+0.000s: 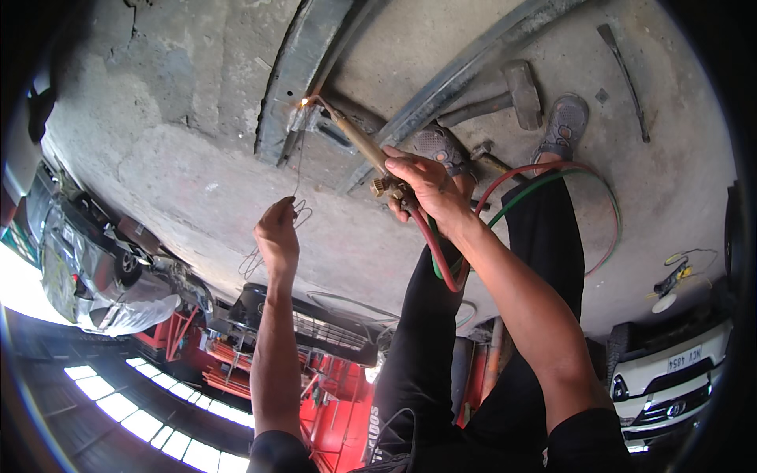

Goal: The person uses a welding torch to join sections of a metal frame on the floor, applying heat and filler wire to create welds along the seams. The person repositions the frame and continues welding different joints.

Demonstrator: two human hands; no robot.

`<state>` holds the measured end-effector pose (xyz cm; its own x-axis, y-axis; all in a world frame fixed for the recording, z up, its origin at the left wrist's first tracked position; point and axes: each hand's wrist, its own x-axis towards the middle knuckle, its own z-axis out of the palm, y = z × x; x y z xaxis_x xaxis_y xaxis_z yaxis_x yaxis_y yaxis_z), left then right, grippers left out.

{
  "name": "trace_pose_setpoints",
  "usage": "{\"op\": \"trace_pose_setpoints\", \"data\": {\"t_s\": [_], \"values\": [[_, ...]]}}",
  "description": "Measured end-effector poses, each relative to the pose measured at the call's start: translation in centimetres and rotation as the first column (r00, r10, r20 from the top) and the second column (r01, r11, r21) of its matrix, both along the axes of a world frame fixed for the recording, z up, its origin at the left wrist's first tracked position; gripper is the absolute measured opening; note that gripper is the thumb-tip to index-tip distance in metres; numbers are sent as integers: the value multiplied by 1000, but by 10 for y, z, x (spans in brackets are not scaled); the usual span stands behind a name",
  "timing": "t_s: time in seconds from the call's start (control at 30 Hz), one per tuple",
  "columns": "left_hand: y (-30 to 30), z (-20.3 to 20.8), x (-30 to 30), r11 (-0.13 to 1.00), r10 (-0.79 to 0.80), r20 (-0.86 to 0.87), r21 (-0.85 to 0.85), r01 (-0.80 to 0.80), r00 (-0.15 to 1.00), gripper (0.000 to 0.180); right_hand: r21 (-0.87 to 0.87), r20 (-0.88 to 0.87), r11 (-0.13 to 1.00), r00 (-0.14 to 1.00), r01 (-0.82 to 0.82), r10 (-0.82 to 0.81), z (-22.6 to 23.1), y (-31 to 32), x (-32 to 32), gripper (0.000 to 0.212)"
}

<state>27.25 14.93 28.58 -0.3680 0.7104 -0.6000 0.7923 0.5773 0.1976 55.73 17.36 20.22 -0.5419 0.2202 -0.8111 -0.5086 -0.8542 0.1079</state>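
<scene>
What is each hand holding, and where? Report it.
Right hand: the gas torch, at its valve end. Left hand: thin filler wire, pinched between its straight length and the loops.

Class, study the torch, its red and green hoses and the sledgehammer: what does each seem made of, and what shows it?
Torch: probably brass, judging by its dull golden-brown barrel.
Red hose and green hose: likely rubber or flexible plastic, smooth-looking, bending in loops.
Sledgehammer: head apparently steel, with a dull, dark brownish-grey finish; handle material unclear.
</scene>
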Motion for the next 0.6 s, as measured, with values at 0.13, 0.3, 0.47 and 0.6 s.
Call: {"op": "trace_pose_setpoints", "data": {"t_s": [0.13,0.3,0.47,0.6], "values": [[-3,5,3,1000,15,1,0,-15,1000,24,7,10,1000,1000,-1,1,0,-1,-1,68],[-21,20,26,991,132,32,-25,-131,991,27,-2,18,1000,1000,10,-9,-3,-6,-3,65],[-64,28,54,903,423,221,-25,-429,879,26,34,22,999,1000,-23,22,1,-1,-1,60],[-95,33,75,867,489,281,-50,-497,825,27,61,44,997,998,-46,43,1,2,1,59]]}}
